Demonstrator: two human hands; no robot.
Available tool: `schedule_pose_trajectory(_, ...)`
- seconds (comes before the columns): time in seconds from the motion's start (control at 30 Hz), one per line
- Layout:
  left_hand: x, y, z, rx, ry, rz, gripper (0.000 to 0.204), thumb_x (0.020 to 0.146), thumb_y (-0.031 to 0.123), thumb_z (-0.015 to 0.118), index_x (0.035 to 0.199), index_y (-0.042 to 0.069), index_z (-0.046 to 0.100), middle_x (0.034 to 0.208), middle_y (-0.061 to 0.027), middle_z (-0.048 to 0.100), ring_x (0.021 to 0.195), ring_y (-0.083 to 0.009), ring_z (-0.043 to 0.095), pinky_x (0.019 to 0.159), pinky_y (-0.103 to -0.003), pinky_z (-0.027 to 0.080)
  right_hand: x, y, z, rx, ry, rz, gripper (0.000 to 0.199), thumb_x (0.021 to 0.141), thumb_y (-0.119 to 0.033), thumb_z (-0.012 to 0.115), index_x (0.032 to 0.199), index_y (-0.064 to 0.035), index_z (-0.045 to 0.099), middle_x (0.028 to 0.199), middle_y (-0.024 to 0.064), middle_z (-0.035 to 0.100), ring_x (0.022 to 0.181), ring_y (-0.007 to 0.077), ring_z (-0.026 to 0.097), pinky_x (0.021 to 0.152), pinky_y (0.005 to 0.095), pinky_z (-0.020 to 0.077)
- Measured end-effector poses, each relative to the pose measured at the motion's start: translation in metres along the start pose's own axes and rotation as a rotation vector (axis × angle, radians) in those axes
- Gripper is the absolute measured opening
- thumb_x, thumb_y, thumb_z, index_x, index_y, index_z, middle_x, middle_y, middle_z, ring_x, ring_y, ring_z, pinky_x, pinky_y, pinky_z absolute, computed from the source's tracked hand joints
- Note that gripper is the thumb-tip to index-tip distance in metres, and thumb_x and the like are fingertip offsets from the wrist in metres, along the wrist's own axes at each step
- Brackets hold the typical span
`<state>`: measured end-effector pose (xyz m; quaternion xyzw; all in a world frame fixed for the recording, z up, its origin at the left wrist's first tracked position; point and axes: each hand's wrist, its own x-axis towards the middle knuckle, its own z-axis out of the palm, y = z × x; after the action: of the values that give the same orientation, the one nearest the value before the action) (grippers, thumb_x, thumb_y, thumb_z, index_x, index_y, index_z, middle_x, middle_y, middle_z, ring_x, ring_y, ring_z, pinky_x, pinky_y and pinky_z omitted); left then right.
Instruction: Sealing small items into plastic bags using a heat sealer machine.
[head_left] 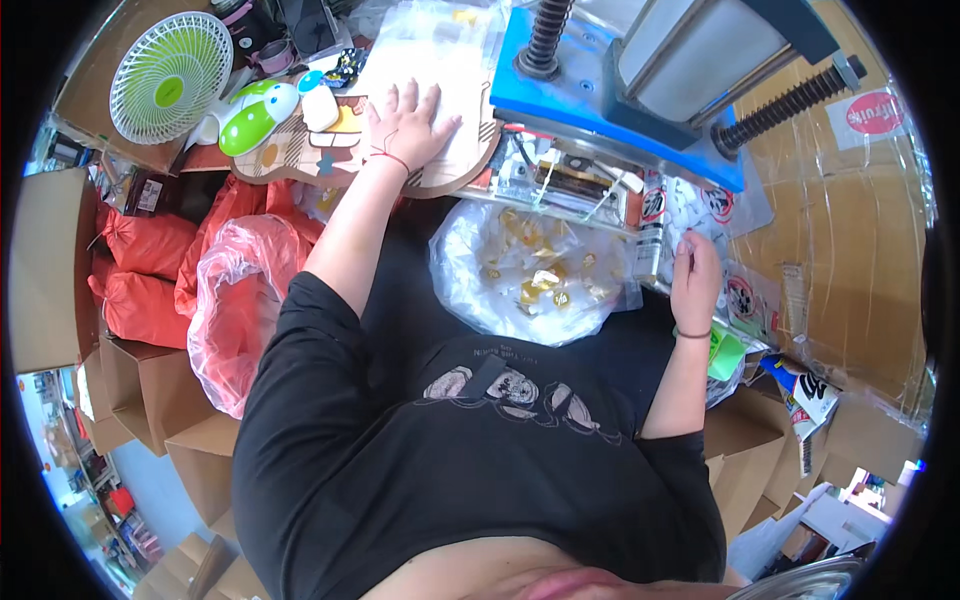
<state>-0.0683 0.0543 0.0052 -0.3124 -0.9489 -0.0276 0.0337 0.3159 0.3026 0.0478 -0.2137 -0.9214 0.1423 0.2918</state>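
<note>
We are pressing our left hand (408,122) flat, fingers spread, on a clear plastic sheet (430,60) lying over the board (455,170) beside the blue press (600,70). Our right hand (695,272) is hanging loosely curled, gripping nothing, near a can (648,250). A bag (520,275) of gold pieces is lying between them.

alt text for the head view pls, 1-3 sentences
Seen from above, a person in a black printed T-shirt presses the left hand flat on clear plastic sheeting over a wooden board, while the right hand rests beside a blue-framed press machine. Between the arms lies a clear plastic bag of small yellow pieces; a white-and-green desk fan and red sacks sit left.
</note>
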Motion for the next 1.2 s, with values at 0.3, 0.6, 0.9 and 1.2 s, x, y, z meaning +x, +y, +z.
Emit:
schedule_pose_trajectory(0.3, -0.119, 0.014, -0.016, -0.299, 0.171, 0.394, 0.053, 0.091, 0.033, 0.064, 0.134, 0.006, 0.051, 0.132, -0.0230, 0.052, 0.123, -0.0368, 0.049, 0.102, -0.048, 0.039, 0.006, -0.043, -0.022, 0.181, 0.001, 0.029, 0.012, 0.094, -0.010, 0.055, 0.098, -0.0004, 0.061, 0.089, 0.0156, 0.061, 0.084, 0.0325, 0.060, 0.077, 0.0386, 0.0464)
schedule_pose_trajectory(0.6, -0.167, 0.092, -0.052, -1.326, -0.518, 0.224, 0.023, 0.096, 0.022, 0.064, 0.104, 0.002, 0.069, 0.091, -0.0030, 0.071, 0.079, -0.0072, 0.063, 0.072, -0.025, 0.051, 0.047, -0.120, -0.019, 0.632, -0.256, -0.197, 0.015, 0.097, -0.013, 0.056, 0.098, 0.0003, 0.063, 0.092, 0.0065, 0.063, 0.085, 0.0160, 0.058, 0.079, 0.0303, 0.0468)
schedule_pose_trajectory(0.9, -0.192, 0.129, -0.061, -1.930, -1.094, 0.101, 0.025, 0.091, 0.015, 0.070, 0.113, 0.003, 0.067, 0.100, -0.0054, 0.072, 0.092, -0.0129, 0.068, 0.082, -0.027, 0.054, 0.049, -0.089, -0.030, 0.573, -0.546, -0.209, 0.023, 0.099, -0.019, 0.054, 0.112, -0.0029, 0.062, 0.094, 0.0110, 0.062, 0.089, 0.0243, 0.060, 0.082, 0.0346, 0.0471)
schedule_pose_trajectory(1.2, -0.135, 0.125, -0.037, -1.992, -0.903, 0.007, 0.028, 0.089, 0.013, 0.070, 0.113, -0.001, 0.065, 0.104, -0.0075, 0.071, 0.091, -0.0138, 0.068, 0.081, -0.028, 0.055, 0.023, -0.002, -0.016, -0.377, -0.477, 0.108, 0.034, 0.091, -0.015, 0.060, 0.123, -0.0030, 0.055, 0.107, 0.0209, 0.062, 0.100, 0.0411, 0.059, 0.086, 0.0450, 0.0471)
